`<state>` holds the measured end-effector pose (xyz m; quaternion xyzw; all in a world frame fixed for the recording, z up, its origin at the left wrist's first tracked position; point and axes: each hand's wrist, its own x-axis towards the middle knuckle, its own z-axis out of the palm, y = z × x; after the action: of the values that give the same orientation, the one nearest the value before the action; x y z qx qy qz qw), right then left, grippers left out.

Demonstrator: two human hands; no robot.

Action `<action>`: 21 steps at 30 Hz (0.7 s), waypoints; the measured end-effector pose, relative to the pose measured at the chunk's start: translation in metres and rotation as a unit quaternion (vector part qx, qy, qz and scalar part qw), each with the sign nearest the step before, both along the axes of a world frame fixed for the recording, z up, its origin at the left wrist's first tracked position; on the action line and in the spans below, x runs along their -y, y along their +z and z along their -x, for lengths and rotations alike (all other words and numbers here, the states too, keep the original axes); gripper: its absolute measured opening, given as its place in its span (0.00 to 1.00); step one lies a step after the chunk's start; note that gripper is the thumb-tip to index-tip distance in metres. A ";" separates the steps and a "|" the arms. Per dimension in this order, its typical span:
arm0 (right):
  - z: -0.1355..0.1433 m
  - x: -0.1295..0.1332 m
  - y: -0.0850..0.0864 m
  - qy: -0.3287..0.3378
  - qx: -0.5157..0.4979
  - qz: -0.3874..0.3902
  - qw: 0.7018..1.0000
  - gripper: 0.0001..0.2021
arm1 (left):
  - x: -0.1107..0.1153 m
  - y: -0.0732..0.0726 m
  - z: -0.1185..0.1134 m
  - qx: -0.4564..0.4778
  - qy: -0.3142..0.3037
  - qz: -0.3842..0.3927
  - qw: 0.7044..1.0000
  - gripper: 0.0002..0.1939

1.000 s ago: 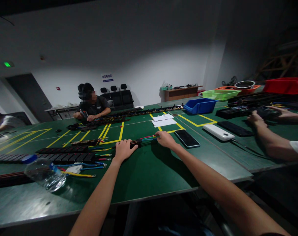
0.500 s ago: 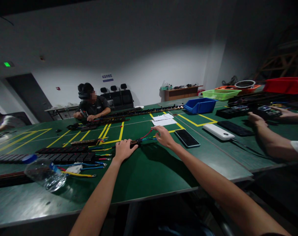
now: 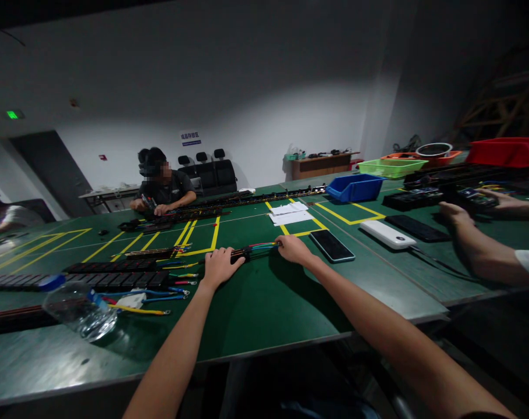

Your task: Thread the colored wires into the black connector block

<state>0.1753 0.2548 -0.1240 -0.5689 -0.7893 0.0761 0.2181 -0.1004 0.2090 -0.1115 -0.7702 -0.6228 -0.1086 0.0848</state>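
Note:
My left hand [image 3: 220, 267] lies over a thin black strip [image 3: 245, 252], fingers wrapped round it on the green table [image 3: 247, 320]. Several coloured wires [image 3: 262, 247], red and blue-green among them, run out of the strip's right end. At their tips my right hand [image 3: 292, 249] is closed in a pinch. Left of my left hand lie black segmented strips [image 3: 128, 280] with yellow, green, red and blue leads ending in metal lugs. A phone [image 3: 332, 245] rests to the right of my right hand.
A tilted water bottle [image 3: 81, 311] is at the left front. White papers [image 3: 290, 214], a blue bin [image 3: 355, 187] and a white power bank [image 3: 387, 234] lie beyond. One person [image 3: 166, 186] works across the table; another person's hands [image 3: 465, 224] hold a black part at right.
My right hand has closed round the wire ends. The red wire, raised before in an arc, now lies low and straight beside the other wires. My left hand has stayed put.

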 end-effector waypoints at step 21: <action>0.003 0.004 0.004 -0.012 0.001 -0.042 0.999 0.22 | -0.001 0.000 0.001 0.004 0.003 0.013 1.000 0.33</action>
<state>0.1723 0.2505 -0.1197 -0.5684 -0.7852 0.0396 0.2425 -0.1010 0.2101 -0.1119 -0.7689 -0.6268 -0.1035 0.0725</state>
